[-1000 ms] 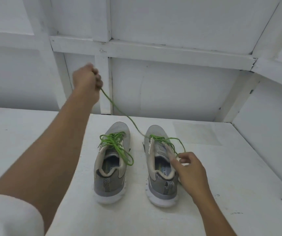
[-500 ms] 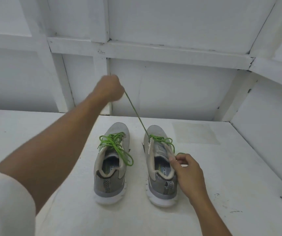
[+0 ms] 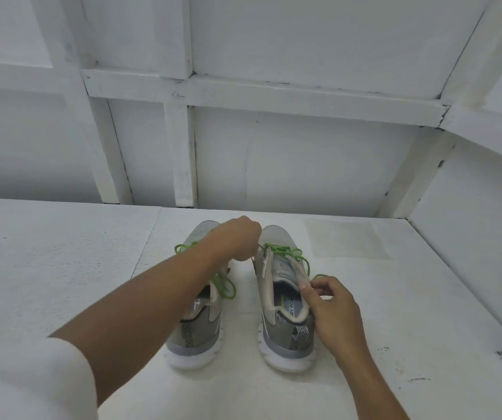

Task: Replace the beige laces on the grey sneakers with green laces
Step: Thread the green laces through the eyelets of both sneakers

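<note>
At table [image 3: 61, 268] centre, 12 o'clock from wearer: R sneaker [image 3: 274, 236], relacing in hand. L hand [image 3: 237, 242] curled tight on green lace [image 3: 286, 253] nr toe eyelets; R hand [image 3: 331, 310] pinches collar, 4 o'clock. L sneaker [image 3: 195, 338] appears laced. Next, prob.: thread upper eyelets w/ even tension.

Right sneaker [image 3: 277, 334], insole label [image 3: 292, 313]: pale strip with dark capitals. I read "RY FOA"; the remaining letters run under the collar. The print on the green patch beside it is too blurred to read.

Left sneaker [image 3: 201, 338], matching insole strip [image 3: 196, 302]: I read "RY F" only.
</note>
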{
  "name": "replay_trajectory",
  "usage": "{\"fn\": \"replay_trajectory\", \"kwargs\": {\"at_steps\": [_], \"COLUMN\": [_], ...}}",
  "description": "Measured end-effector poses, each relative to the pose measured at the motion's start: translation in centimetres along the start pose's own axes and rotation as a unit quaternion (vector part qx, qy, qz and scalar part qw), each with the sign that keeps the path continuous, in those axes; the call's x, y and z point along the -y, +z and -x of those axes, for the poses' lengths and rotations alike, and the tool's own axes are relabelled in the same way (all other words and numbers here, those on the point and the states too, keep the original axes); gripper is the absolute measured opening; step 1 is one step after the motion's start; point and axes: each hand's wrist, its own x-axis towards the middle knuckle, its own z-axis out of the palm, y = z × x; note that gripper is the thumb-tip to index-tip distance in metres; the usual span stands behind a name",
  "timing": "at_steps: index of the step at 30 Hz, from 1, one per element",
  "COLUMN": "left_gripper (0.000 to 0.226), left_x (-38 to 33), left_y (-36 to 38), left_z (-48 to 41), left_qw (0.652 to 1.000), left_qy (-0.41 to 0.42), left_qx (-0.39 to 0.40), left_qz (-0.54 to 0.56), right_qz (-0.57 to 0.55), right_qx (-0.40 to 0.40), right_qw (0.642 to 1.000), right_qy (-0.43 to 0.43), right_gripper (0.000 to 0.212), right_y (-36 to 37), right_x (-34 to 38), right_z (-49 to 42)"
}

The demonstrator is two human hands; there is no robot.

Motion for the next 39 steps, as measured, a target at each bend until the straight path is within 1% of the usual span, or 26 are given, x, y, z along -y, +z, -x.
{"fn": "replay_trajectory", "kwargs": {"at_steps": [2, 6, 10, 15, 17, 19, 20, 22, 23, 25, 27, 29, 32, 33, 35, 39], "left_gripper": [0.015, 0.026, 0.027, 0.022, 0.023, 0.024, 0.024, 0.024, 0.024, 0.021, 0.018, 0.016, 0.015, 0.014, 0.011, 0.013], "left_x": [0.9, 2.4, 2.9, 2.3, 1.8, 1.3, 1.0, 0.6, 0.4, 0.2, 0.1, 0.1, 0.0, -0.2, -0.7, -1.7], "left_y": [-1.0, -2.9, -4.1, -5.8, -7.1, -8.5, -9.1, -10.0, -10.2, -10.2, -9.6, -8.4, -6.0, -5.2, -3.9, -1.5], "left_z": [-0.2, 0.0, 0.2, 0.6, 0.8, 1.2, 1.4, 2.1, 2.4, 2.8, 2.8, 2.3, 1.4, 1.1, 0.6, -0.1], "left_qw": [1.0, 0.999, 0.999, 0.993, 0.986, 0.965, 0.943, 0.878, 0.852, 0.823, 0.808, 0.811, 0.836, 0.847, 0.866, 0.881], "left_qy": [-0.002, -0.013, -0.015, 0.015, 0.03, 0.038, 0.042, 0.054, 0.065, 0.088, 0.095, 0.086, 0.051, 0.039, 0.018, -0.022], "left_qx": [-0.006, -0.025, -0.03, -0.035, -0.04, -0.042, -0.031, 0.004, 0.017, 0.03, 0.028, 0.017, -0.005, -0.013, -0.022, -0.008], "left_qz": [0.004, 0.018, 0.039, 0.11, 0.157, 0.254, 0.329, 0.475, 0.519, 0.56, 0.58, 0.578, 0.546, 0.531, 0.5, 0.473], "right_qz": [-0.001, -0.007, -0.009, -0.007, -0.002, 0.004, 0.01, 0.027, 0.037, 0.069, 0.123, 0.189, 0.248, 0.252, 0.241, 0.164], "right_qx": [0.0, 0.001, 0.0, 0.004, 0.009, 0.023, 0.03, 0.036, 0.038, 0.055, 0.094, 0.133, 0.166, 0.174, 0.182, 0.17], "right_qw": [1.0, 1.0, 1.0, 1.0, 1.0, 1.0, 0.999, 0.999, 0.999, 0.996, 0.988, 0.973, 0.954, 0.952, 0.953, 0.97], "right_qy": [-0.001, 0.001, 0.004, 0.004, 0.009, 0.016, 0.018, 0.009, 0.0, -0.015, -0.018, -0.017, -0.005, 0.005, 0.022, 0.057], "right_gripper": [0.013, 0.012, 0.012, 0.012, 0.012, 0.012, 0.011, 0.01, 0.011, 0.014, 0.019, 0.026, 0.039, 0.039, 0.03, 0.022], "right_y": [0.0, 0.1, 0.1, 0.0, -0.1, -0.2, -0.4, -0.6, -0.7, -0.7, -0.4, 0.0, 0.5, 0.6, 0.7, 0.5], "right_x": [-0.1, -0.1, 0.0, 0.2, 0.3, 0.5, 0.8, 1.7, 2.2, 3.5, 4.7, 5.3, 5.5, 5.4, 5.3, 4.6], "right_z": [0.0, 0.0, 0.0, 0.0, 0.0, -0.3, -0.5, -1.4, -1.9, -3.2, -4.6, -5.9, -7.5, -7.9, -8.4, -8.6]}}
